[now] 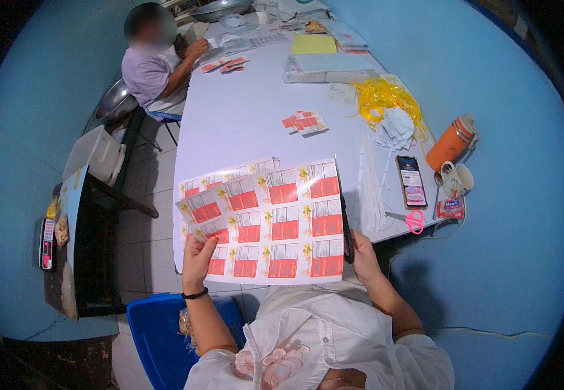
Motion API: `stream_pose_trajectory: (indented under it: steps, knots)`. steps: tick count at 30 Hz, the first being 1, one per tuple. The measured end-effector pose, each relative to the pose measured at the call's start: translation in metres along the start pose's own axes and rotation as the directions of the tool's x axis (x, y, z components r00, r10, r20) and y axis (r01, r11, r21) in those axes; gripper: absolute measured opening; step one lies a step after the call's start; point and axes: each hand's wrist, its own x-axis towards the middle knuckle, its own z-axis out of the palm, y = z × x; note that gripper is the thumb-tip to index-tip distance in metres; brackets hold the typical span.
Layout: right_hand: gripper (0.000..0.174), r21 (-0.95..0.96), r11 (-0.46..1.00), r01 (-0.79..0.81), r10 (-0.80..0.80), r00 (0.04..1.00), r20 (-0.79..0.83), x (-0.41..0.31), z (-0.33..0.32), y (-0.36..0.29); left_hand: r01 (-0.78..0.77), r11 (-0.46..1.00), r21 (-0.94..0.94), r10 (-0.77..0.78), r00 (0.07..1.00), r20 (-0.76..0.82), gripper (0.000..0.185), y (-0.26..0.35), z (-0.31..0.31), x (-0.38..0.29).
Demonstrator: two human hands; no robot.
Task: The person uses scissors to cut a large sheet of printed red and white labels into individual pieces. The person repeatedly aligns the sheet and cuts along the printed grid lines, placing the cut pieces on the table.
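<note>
A printed sheet of red-and-white labels (pixel 272 224) is held up at the near end of the table, slightly bent at its left side. My left hand (pixel 198 258) pinches its lower left part between thumb and fingers. At the right edge of the sheet, my right hand (pixel 366 261) grips black-handled scissors (pixel 349 243). The blades run up along that edge, partly hidden by the paper. Beneath the held sheet, more label sheets (pixel 250 168) lie on the table. Several cut labels (pixel 305 123) rest in a small pile farther in.
Paper strips (pixel 372 185), pink-handled scissors (pixel 412 220), a phone (pixel 411 181), a mug (pixel 457 179) and an orange flask (pixel 450 142) line the table's right side. Yellow ribbon (pixel 384 100) lies behind. A co-worker (pixel 152 78) sits at far left. A blue bin (pixel 157 336) stands below my left arm.
</note>
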Motion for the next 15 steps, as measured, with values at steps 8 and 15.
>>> stream_pose_trajectory:
  steps: [8, 15]
  knots:
    - [0.013, 0.045, 0.995, -0.087, 0.094, 0.976, -0.195, 0.006, -0.005, -0.014, 0.053, 0.998, -0.018, -0.053, 0.999, 0.005, 0.025, -0.005, -0.007, -0.001]
    - [0.031, 0.102, 0.994, -0.047, 0.068, 0.975, -0.211, 0.013, 0.002, -0.016, 0.042, 0.876, -0.481, 0.029, 0.990, 0.140, 0.069, 0.010, 0.010, 0.007]
